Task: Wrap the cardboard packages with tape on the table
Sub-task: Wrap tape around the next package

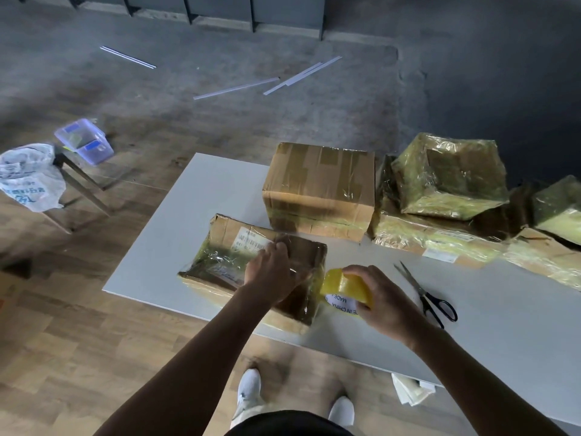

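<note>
Right now I am working on the flat cardboard package point(220, 243), which is lying along the front edge of the tabletop point(201, 190), toward its left corner. My left hand point(270, 272) is resting on the package's top with the fingers reaching forward, pressing the glossy film down. My right hand point(388, 302) is curling around the yellow tape roll point(345, 286), just off the package's right side, with a clear strip running between them.

I am judging the package as light and fairly stiff, though its corners look crushed and the film-covered top will likely be slippery. So I am favouring a flat press on top, or a hold on the bare cardboard edges.

Room is getting tight on the right. The scissors point(424, 294) are lying just beside my right hand, and a taller taped box point(320, 190) is standing close behind the package. Wrapped packages point(449, 177) are crowding the far right edge, while the left side is offering more space for turning.
</note>
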`<state>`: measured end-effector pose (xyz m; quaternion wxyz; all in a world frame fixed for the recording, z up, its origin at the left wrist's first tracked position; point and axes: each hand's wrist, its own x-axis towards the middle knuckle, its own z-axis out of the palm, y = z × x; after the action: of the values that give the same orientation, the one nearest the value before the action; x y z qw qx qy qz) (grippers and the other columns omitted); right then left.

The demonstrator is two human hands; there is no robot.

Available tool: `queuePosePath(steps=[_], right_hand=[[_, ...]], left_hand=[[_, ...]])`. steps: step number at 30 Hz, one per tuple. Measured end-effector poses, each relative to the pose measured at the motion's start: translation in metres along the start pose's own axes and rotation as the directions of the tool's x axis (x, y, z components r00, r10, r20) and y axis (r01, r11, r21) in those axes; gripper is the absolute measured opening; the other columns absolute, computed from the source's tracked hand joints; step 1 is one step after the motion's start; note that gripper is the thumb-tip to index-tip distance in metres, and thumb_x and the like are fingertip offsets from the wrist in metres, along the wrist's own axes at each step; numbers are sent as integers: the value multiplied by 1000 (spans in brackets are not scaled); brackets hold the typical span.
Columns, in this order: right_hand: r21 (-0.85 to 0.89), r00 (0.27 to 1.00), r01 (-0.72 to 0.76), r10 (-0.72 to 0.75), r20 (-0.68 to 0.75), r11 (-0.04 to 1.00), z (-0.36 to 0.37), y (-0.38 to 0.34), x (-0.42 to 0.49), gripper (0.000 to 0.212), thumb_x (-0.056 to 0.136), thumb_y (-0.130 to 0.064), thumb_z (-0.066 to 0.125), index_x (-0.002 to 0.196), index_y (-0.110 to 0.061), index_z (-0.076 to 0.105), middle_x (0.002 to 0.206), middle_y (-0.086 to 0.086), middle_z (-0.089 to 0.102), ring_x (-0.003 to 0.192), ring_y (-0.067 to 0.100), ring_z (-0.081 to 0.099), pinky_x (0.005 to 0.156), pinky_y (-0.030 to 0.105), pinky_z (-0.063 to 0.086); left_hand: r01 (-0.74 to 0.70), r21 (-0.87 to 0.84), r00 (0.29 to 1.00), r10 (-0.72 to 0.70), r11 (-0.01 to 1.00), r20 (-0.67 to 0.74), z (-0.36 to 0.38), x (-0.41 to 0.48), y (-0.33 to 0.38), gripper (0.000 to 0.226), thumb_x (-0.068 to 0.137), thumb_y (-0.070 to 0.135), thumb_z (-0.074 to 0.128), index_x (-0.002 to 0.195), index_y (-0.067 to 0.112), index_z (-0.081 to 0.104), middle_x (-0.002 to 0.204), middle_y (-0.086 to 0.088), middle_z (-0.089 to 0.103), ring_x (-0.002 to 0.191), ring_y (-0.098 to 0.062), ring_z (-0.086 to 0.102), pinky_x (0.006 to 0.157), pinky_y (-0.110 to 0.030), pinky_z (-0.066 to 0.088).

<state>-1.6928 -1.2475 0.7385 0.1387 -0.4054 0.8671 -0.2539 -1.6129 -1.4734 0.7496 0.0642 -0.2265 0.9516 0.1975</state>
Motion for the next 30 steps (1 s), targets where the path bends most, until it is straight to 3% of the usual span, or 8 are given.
queuePosePath(steps=[4,9,15,17,20,22,25,30], right_hand=[[42,995,23,-18,-101,999,14,4,-5,62,78,-8,70,126,-39,44,100,-6,47,83,18,58,63,19,44],[-99,991,111,-117,-57,989,6,-1,0,69,75,-16,76,131,-37,42,95,0,52,72,19,61,55,30,52],[-476,996,88,-79,39,875,1,13,-10,64,49,-40,90,109,-35,67,75,-3,61,46,18,57,42,28,47],[-443,992,84,-33,122,893,6,16,-9,59,61,-40,85,116,-34,65,85,-1,62,59,22,63,53,32,51],[-293,981,60,-3,193,954,20,13,-2,49,89,-38,62,135,-30,48,112,4,57,90,29,63,77,35,48],[-228,981,46,-1,195,972,29,9,-1,51,92,-35,58,140,-29,42,118,5,53,95,27,61,80,33,48],[-159,981,23,8,192,987,40,8,-2,56,92,-34,59,143,-29,37,120,5,52,98,23,60,85,32,51],[-161,985,29,-1,171,987,38,9,4,59,91,-33,62,144,-33,36,122,3,51,102,23,58,88,32,47]], left_hand=[[-182,28,983,183,983,-32,12,-14,25,23,100,29,42,105,8,51,111,-11,54,102,-26,52,80,-36,48],[-8,-93,1000,6,996,-23,13,-7,26,40,89,55,50,95,15,52,100,-5,59,90,-22,58,80,-39,52],[-21,66,1000,22,998,-22,23,-4,38,62,80,67,57,113,15,50,120,-7,54,115,-24,49,89,-37,45],[-6,108,1000,7,994,-10,22,-4,42,72,76,71,58,117,14,47,123,-8,53,116,-24,49,90,-38,46],[11,190,1000,-15,982,19,21,-9,46,82,71,79,56,119,15,43,124,-7,49,116,-24,47,92,-40,46],[12,260,1000,-16,966,15,19,-17,50,79,74,77,53,121,14,40,124,-7,45,116,-25,44,91,-41,44],[0,375,1000,-9,927,22,18,-30,59,74,80,57,58,130,11,30,129,-11,37,118,-28,39,91,-42,40],[19,516,999,-42,856,32,28,-49,73,68,87,36,59,137,6,25,133,-17,32,120,-32,36,90,-44,39]])
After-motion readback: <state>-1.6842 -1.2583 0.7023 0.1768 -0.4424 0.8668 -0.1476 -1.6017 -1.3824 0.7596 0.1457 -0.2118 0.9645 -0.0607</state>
